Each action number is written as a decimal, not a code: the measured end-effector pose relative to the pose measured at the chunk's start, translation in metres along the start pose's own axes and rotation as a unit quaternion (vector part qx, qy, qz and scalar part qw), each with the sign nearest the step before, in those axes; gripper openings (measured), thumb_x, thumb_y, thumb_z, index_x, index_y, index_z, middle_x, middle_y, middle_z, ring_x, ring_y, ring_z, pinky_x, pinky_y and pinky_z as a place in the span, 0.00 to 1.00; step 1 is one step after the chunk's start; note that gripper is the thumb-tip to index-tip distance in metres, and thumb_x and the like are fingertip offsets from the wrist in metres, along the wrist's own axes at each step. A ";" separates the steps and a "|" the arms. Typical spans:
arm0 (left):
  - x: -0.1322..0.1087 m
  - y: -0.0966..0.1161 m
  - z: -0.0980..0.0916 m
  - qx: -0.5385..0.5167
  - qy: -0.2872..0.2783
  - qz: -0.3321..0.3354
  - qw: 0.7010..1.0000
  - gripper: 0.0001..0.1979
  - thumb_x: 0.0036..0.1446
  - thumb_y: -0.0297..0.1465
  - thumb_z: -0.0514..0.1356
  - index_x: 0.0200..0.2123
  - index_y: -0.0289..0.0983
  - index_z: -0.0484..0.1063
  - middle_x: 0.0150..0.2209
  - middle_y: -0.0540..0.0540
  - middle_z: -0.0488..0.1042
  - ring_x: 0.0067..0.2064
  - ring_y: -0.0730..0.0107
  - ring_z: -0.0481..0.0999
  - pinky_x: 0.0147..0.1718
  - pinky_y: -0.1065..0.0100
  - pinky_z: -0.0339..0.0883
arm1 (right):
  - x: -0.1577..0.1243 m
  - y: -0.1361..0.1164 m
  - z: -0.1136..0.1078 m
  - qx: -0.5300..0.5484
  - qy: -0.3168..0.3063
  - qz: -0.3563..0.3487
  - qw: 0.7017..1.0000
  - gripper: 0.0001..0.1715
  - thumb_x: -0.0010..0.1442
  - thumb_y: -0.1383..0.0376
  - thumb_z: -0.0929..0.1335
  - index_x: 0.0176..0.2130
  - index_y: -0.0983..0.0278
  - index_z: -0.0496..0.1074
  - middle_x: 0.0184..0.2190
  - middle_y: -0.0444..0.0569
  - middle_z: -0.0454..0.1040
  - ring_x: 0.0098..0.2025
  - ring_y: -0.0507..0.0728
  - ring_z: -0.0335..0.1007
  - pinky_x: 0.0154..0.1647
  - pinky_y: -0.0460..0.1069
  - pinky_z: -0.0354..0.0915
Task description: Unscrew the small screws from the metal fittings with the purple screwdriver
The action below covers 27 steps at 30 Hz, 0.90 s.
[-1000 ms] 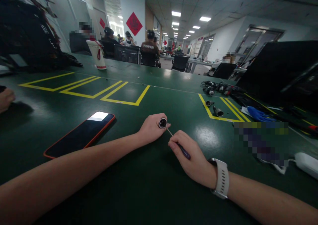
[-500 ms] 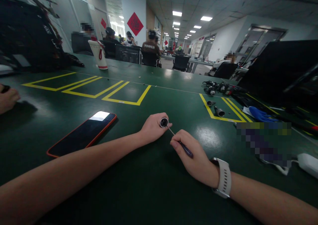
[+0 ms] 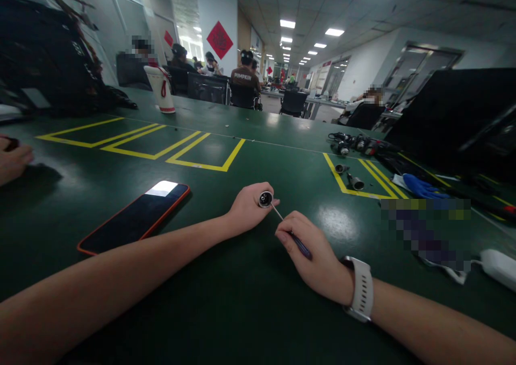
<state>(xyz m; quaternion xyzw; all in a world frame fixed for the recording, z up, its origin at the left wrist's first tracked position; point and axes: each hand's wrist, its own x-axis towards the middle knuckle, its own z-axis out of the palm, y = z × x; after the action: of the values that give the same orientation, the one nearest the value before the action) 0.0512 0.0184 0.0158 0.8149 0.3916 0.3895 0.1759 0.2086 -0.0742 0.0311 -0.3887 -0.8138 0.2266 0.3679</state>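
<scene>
Near the middle of the green table (image 3: 226, 311), my left hand (image 3: 246, 208) is closed around a short round metal housing (image 3: 265, 199). Its open end faces me, showing a silvery rim and a dark inside with small pale details. My right hand (image 3: 312, 260) grips a screwdriver (image 3: 301, 247) with a dark purple handle and a thin metal shaft. The shaft slants up and left to the housing's lower right edge; where its tip rests is too small to tell. A white watch (image 3: 362, 290) is on my right wrist.
An orange-edged phone (image 3: 135, 217) lies left of my hands. Two metal housings (image 3: 355, 181) rest inside yellow tape (image 3: 336, 174) at right. Behind are dark cabled parts (image 3: 343, 149); a blue glove (image 3: 423, 186) lies further right. Another person's hand (image 3: 14, 163) shows at far left, a cup (image 3: 160, 90) behind.
The housing has tipped slightly in my left hand, and a pale ring inside it shows more plainly. The screwdriver and my right hand have barely shifted.
</scene>
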 end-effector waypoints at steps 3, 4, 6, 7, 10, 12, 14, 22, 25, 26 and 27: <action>0.001 0.001 -0.001 0.005 -0.005 0.000 1.000 0.09 0.51 0.32 0.60 0.24 0.36 0.63 0.23 0.54 0.65 0.25 0.74 0.65 0.26 0.71 0.59 | 0.000 -0.001 0.000 0.002 0.002 0.002 1.000 0.07 0.63 0.70 0.60 0.34 0.65 0.66 0.31 0.47 0.65 0.33 0.53 0.62 0.33 0.48 0.60; 0.001 0.001 -0.001 0.022 -0.008 0.003 1.000 0.08 0.51 0.31 0.60 0.24 0.36 0.63 0.23 0.54 0.65 0.25 0.74 0.65 0.26 0.71 0.59 | 0.000 -0.001 0.000 0.002 0.008 0.003 1.000 0.08 0.63 0.70 0.60 0.33 0.65 0.66 0.31 0.47 0.65 0.33 0.52 0.62 0.33 0.48 0.60; 0.000 0.001 -0.002 0.059 -0.009 0.007 0.998 0.07 0.52 0.30 0.59 0.24 0.37 0.64 0.23 0.53 0.66 0.26 0.73 0.66 0.26 0.70 0.59 | 0.000 -0.001 0.000 0.001 0.020 0.004 1.000 0.08 0.63 0.70 0.60 0.32 0.64 0.65 0.30 0.46 0.65 0.32 0.52 0.62 0.32 0.48 0.60; 0.000 0.002 -0.002 0.073 -0.008 0.009 0.997 0.07 0.52 0.30 0.59 0.24 0.37 0.64 0.23 0.53 0.66 0.26 0.72 0.66 0.27 0.70 0.59 | 0.000 -0.001 0.000 -0.002 0.025 0.005 1.000 0.08 0.63 0.70 0.60 0.32 0.64 0.65 0.29 0.45 0.64 0.32 0.52 0.61 0.32 0.48 0.60; -0.001 0.003 -0.003 0.094 -0.015 0.023 0.995 0.06 0.52 0.29 0.58 0.24 0.37 0.65 0.24 0.51 0.67 0.28 0.69 0.67 0.30 0.67 0.59 | -0.001 -0.001 0.000 -0.010 0.030 0.006 0.999 0.08 0.63 0.70 0.60 0.32 0.65 0.65 0.29 0.45 0.64 0.31 0.51 0.61 0.31 0.48 0.59; -0.002 0.003 -0.003 0.110 -0.023 0.041 0.993 0.06 0.53 0.29 0.57 0.24 0.37 0.65 0.25 0.50 0.67 0.29 0.68 0.67 0.32 0.66 0.60 | -0.001 -0.001 0.000 -0.012 0.032 0.005 0.999 0.08 0.63 0.70 0.60 0.32 0.65 0.65 0.28 0.45 0.64 0.31 0.51 0.61 0.31 0.48 0.59; -0.001 0.003 -0.003 0.114 -0.027 0.055 0.992 0.06 0.53 0.30 0.57 0.25 0.37 0.65 0.25 0.50 0.67 0.29 0.68 0.67 0.32 0.66 0.59 | -0.001 0.000 0.001 -0.012 0.030 -0.001 0.999 0.08 0.63 0.70 0.60 0.32 0.65 0.65 0.29 0.45 0.64 0.31 0.52 0.61 0.32 0.48 0.59; 0.000 0.001 -0.001 -0.043 -0.029 0.006 0.999 0.08 0.50 0.32 0.60 0.24 0.36 0.63 0.22 0.54 0.63 0.25 0.75 0.63 0.25 0.71 0.57 | -0.002 0.002 -0.001 -0.012 0.005 -0.009 1.000 0.07 0.63 0.71 0.60 0.33 0.65 0.66 0.31 0.47 0.64 0.33 0.53 0.61 0.33 0.49 0.60; 0.001 0.000 -0.001 -0.119 -0.045 -0.011 0.992 0.09 0.49 0.32 0.61 0.23 0.36 0.63 0.21 0.55 0.62 0.24 0.76 0.62 0.24 0.72 0.57 | -0.002 0.001 -0.001 -0.010 -0.002 -0.013 1.000 0.07 0.63 0.71 0.60 0.34 0.65 0.66 0.31 0.47 0.65 0.34 0.53 0.62 0.34 0.49 0.60; 0.001 0.000 -0.001 -0.136 -0.049 -0.015 0.989 0.10 0.48 0.32 0.61 0.23 0.36 0.63 0.21 0.55 0.62 0.24 0.76 0.62 0.24 0.72 0.58 | -0.002 0.001 -0.001 -0.009 -0.005 -0.013 1.000 0.07 0.63 0.71 0.60 0.34 0.65 0.66 0.31 0.47 0.65 0.34 0.53 0.62 0.34 0.49 0.60; 0.001 -0.001 -0.001 -0.146 -0.052 -0.020 0.988 0.10 0.48 0.32 0.62 0.23 0.36 0.63 0.22 0.55 0.63 0.24 0.76 0.62 0.25 0.72 0.58 | -0.002 0.001 -0.002 -0.008 -0.008 -0.013 1.000 0.07 0.63 0.71 0.60 0.34 0.65 0.66 0.31 0.47 0.65 0.34 0.53 0.62 0.34 0.49 0.60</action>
<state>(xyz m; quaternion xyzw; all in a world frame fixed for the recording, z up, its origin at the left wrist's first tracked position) 0.0510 0.0199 0.0166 0.7916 0.3372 0.3962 0.3205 0.2110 -0.0749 0.0309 -0.3794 -0.8235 0.2179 0.3612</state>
